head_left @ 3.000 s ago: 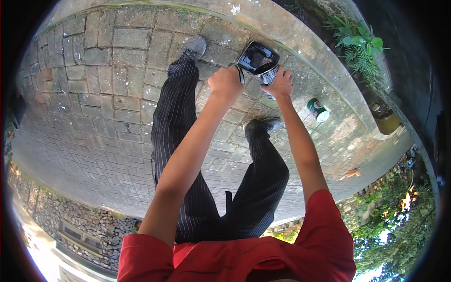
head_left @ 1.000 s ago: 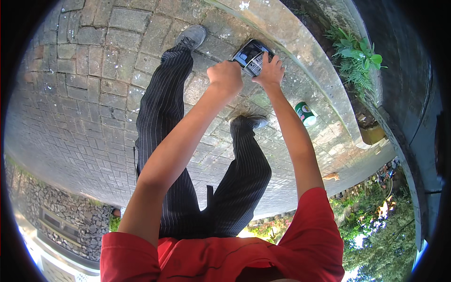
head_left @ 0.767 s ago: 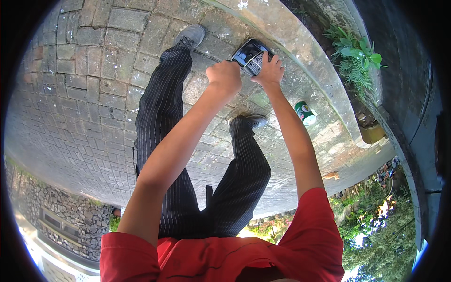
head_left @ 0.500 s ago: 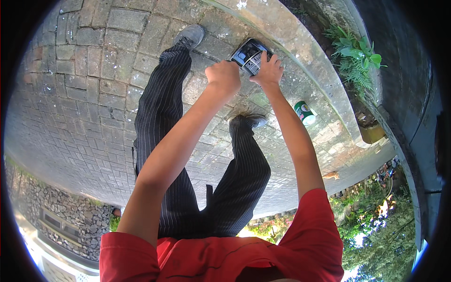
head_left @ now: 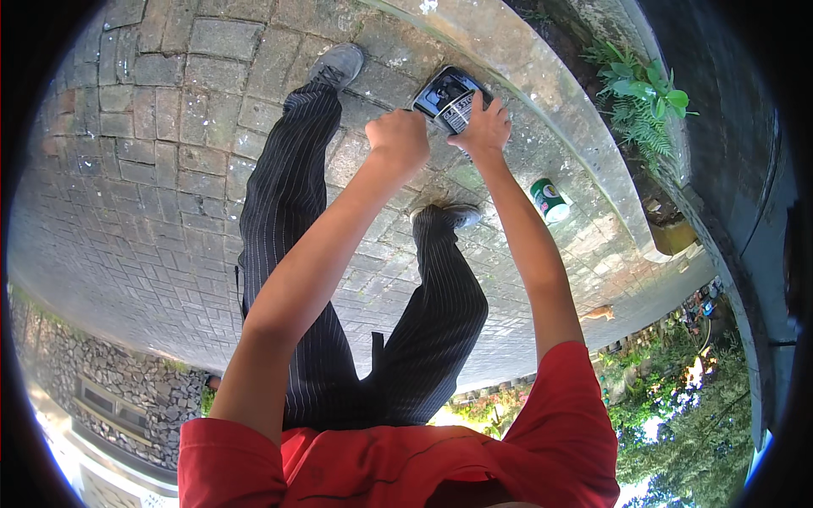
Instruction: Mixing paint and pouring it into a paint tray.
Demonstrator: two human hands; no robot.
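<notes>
A black container (head_left: 444, 91) with a printed label and a dark, shiny face rests on the brick paving, close to the stone kerb. My right hand (head_left: 485, 127) grips its near right side, thumb and fingers around the edge. Just left of the container, my left hand (head_left: 397, 141) is closed in a fist, knuckles up. The back of that hand hides whatever its fingers hold, and I cannot tell whether it touches the container's corner. To the right of my right forearm is a green cylindrical can (head_left: 550, 201), tilted in the view, on the paving.
A curved stone kerb (head_left: 566, 102) borders the paving on the right, with a fern and leafy plant (head_left: 639, 97) beyond it. My shoes (head_left: 339, 66) are near the container. A small orange-brown animal-like shape (head_left: 599, 312) lies farther right. A stone wall (head_left: 127, 385) shows at lower left.
The left fist has shifted very slightly left. My right hand keeps its hold on the container, which stays in nearly the same place.
</notes>
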